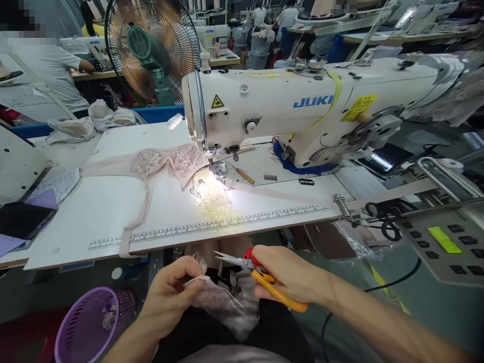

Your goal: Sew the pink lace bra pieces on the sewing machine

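Pale fabric pinched between left fingers; right fingers grasp scissors nearby.

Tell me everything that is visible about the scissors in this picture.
The scissors have slim, pointed blades, silvery like metal, and red and orange handles, apparently plastic. The blades stand slightly apart. The right hand grips the handles, hiding part of them. The tips point to the picture's left, near the left hand and its pale fabric; contact with it is not clear. They are held in front of the table.
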A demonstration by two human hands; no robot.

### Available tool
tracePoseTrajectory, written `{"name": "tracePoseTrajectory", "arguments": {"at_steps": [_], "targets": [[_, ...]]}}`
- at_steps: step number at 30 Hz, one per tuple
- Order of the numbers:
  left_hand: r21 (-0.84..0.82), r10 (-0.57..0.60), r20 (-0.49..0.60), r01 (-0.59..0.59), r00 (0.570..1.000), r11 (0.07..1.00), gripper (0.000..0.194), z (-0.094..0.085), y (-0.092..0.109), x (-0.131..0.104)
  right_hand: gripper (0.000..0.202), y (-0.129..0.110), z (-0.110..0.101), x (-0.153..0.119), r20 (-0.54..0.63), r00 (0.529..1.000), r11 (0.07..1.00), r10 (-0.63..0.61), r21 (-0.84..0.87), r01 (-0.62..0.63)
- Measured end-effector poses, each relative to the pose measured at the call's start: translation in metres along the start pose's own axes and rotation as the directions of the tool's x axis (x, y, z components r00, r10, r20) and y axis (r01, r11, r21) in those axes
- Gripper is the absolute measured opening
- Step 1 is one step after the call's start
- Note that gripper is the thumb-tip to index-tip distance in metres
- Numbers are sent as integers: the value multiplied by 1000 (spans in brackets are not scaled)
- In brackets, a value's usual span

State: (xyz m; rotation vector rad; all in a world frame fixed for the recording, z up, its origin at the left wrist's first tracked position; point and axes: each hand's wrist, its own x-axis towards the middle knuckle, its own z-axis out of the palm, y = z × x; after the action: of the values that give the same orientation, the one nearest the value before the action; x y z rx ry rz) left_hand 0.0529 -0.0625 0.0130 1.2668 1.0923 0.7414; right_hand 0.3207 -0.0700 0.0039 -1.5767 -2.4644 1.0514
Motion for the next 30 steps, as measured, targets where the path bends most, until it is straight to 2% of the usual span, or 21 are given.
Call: {"name": "tracePoseTrajectory", "arguments": {"at_steps": [3,8,14,18,26,30], "targets": [[72,80,-2,-80,997,994,18,-4,-3,-2,51,0,1,-1,-13,999,997,-31,-69,30],[138,119,-19,-116,993,984,18,-6,-4,-2,47,-8,2,0,5,996,989,-86,-121,86],[174,102,-32,-95,994,980,22,-3,-2,-4,49,-10,4,0,-25,994,980,-108,-172,102],[197,84,12,-85,996,977,22,-4,-4,-3,50,-11,4,1,-31,993,975,-117,-195,109],[141,0,-18,3,1000,990,24,-3,-1,0,47,-19,-3,2,26,999,970,-46,-238,51],[96,-53,-68,60,996,994,26,2,2,-1,48,-24,-7,1,60,998,970,-9,-244,23]]}}
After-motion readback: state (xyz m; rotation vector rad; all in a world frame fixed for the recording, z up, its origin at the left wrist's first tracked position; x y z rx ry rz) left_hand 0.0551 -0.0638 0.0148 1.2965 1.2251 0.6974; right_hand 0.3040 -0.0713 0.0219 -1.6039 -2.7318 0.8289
